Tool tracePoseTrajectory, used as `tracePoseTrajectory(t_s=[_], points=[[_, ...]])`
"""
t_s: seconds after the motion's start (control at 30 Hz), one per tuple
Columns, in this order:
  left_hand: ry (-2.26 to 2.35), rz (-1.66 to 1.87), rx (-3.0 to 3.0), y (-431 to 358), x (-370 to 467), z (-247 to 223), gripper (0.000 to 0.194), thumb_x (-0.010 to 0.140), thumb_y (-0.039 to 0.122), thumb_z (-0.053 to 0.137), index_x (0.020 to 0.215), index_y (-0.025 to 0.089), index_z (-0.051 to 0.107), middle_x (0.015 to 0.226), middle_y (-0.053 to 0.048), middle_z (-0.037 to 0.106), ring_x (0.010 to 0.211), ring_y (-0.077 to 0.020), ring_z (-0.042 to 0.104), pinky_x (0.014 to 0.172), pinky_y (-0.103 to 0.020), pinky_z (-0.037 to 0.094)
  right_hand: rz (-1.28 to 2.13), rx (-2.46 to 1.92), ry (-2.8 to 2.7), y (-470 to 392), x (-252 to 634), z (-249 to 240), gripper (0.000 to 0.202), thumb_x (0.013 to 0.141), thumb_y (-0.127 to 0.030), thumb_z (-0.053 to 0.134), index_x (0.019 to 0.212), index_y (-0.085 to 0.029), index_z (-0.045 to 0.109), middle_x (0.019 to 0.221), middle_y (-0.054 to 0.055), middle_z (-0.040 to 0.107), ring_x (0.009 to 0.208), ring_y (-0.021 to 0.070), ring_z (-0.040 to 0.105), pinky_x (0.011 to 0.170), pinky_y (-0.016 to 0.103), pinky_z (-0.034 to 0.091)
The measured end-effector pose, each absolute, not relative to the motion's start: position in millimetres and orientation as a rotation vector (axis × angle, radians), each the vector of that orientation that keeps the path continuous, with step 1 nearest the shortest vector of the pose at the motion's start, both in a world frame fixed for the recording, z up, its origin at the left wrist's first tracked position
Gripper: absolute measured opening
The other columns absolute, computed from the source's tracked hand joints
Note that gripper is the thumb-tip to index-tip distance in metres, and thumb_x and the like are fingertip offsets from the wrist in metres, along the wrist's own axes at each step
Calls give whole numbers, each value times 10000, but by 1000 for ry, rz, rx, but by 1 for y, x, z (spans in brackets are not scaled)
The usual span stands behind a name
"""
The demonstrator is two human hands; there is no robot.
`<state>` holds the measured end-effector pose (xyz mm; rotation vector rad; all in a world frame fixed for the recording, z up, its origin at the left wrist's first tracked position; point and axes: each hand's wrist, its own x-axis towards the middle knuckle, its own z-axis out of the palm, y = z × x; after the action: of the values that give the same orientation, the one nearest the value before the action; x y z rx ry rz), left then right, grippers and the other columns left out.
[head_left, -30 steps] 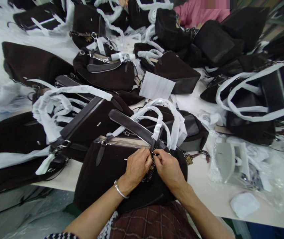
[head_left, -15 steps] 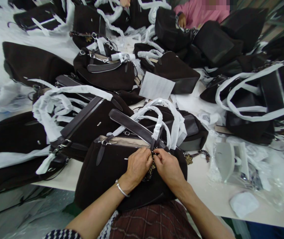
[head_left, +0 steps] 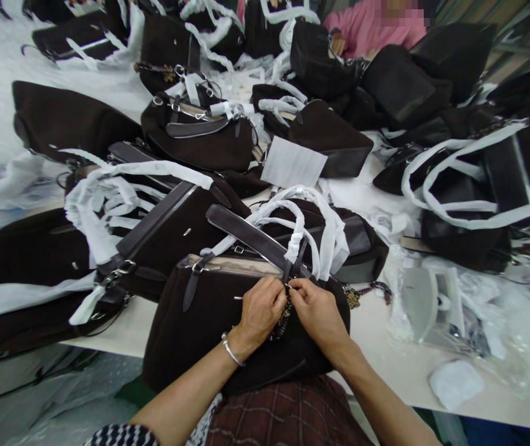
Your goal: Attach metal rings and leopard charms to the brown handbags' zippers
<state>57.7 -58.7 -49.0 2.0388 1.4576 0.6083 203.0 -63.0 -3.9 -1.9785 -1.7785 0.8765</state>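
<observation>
A dark brown handbag [head_left: 200, 334] lies in front of me at the table's edge, its top partly open on a beige lining. White wrapping covers its handles [head_left: 323, 241]. My left hand [head_left: 265, 310] and my right hand [head_left: 316, 310] meet at the base of a strap on the bag's upper edge. Both are closed, thumbs and fingers pinching at a small metal fitting. A bag charm [head_left: 285, 319] with a gold-and-dark pattern hangs from there, partly covered by my fingers. Exactly which piece each fingertip grips is hidden. A dark leather flap [head_left: 246, 232] stands up behind the opening.
Similar bags crowd the table, including one at left [head_left: 28, 260] and one at right [head_left: 464, 235]. A white sheet [head_left: 293, 162] lies beyond mine. Plastic-wrapped parts [head_left: 432, 303] and a white pad [head_left: 455, 383] lie on the right. A co-worker's pink sleeve [head_left: 355, 28] shows at the back.
My hands stay at the same spot on the bag, with only slight finger movement. The view has shifted a little; the bags lie as before.
</observation>
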Motion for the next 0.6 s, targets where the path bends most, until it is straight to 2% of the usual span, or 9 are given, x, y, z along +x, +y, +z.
tracePoseTrajectory(t_s=[0.2,0.6], points=[[1441,644,1974,-61,55,-49,256,952,178,428,720,198,534,753,-6,573,743,-134,531,725,-248,400,885,-1992,-1737,-64,204,-1,195,860,-227,560,967,-203,722,681,-1,705,635,168,666,628,254,446],[1510,457,2123,-54,61,-46,147,960,194,478,833,193,552,849,-8,606,765,-140,560,696,-253,416,944,-2020,-1808,-57,204,-6,214,886,-211,512,982,-186,701,789,40,740,713,178,688,670,248,467]])
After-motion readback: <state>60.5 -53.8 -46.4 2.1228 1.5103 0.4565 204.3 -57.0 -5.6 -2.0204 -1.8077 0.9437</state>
